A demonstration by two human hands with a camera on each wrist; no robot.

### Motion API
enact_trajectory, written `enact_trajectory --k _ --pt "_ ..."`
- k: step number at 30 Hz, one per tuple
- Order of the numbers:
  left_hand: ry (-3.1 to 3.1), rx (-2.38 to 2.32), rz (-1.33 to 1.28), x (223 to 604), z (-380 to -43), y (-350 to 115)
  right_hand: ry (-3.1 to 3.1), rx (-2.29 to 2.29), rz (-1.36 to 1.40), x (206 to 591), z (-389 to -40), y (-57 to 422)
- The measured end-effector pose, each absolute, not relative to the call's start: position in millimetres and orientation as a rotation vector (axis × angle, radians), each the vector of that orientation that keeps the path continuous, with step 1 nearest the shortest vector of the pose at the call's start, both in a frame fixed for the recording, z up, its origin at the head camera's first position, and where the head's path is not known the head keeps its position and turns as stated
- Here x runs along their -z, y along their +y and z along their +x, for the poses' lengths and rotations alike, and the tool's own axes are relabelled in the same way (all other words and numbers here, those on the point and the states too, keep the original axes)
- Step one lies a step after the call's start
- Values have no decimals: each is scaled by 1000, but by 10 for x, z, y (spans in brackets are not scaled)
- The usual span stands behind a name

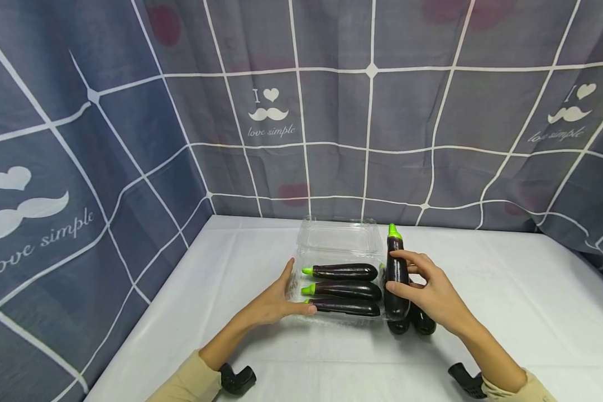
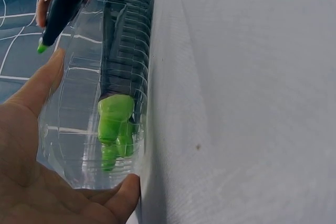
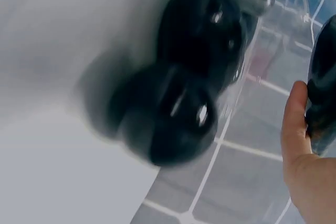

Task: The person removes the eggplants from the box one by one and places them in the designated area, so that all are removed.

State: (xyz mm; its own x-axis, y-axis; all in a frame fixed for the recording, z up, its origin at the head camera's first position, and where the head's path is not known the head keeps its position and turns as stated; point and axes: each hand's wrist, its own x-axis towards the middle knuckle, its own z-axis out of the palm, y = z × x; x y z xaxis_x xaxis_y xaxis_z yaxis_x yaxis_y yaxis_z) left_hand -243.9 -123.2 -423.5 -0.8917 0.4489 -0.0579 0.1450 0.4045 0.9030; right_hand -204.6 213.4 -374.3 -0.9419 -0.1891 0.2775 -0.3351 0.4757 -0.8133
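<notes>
Work appears roughly half complete. Three eggplants (image 1: pixel 349 290) lie in the clear plastic box (image 1: pixel 299 281); its lid (image 1: pixel 339 237) stands open at 12 o'clock. Outstanding: one held eggplant (image 1: pixel 397 273) at 3 o'clock, gripped by the right hand (image 1: pixel 434 293), and at least two loose eggplants (image 1: pixel 424 321) at 4 o'clock. The left hand (image 1: pixel 273 301), fingers spread, touches the box at 8 o'clock. Only the left wrist view shows the ribbed side wall (image 2: pixel 135 45) clearly.

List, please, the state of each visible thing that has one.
Clear container: open, lid folded back
Three eggplants inside: lying side by side
Held eggplant: raised above the table
Eggplants beside container: lying on table, partly hidden
Left hand: gripping container's left end
Right hand: gripping raised eggplant
Curtain: hanging, creased
</notes>
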Motion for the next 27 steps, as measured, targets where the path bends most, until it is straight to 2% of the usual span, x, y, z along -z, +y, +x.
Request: enact_trajectory --k 15,27 --pt "2374 -1478 521 4198 -2449 -1212 -2770 -1248 262 3904 -1786 2909" --pt "2375 -1471 512 4217 -2432 -1212 -2821 -1281 222 3990 -1871 3063"
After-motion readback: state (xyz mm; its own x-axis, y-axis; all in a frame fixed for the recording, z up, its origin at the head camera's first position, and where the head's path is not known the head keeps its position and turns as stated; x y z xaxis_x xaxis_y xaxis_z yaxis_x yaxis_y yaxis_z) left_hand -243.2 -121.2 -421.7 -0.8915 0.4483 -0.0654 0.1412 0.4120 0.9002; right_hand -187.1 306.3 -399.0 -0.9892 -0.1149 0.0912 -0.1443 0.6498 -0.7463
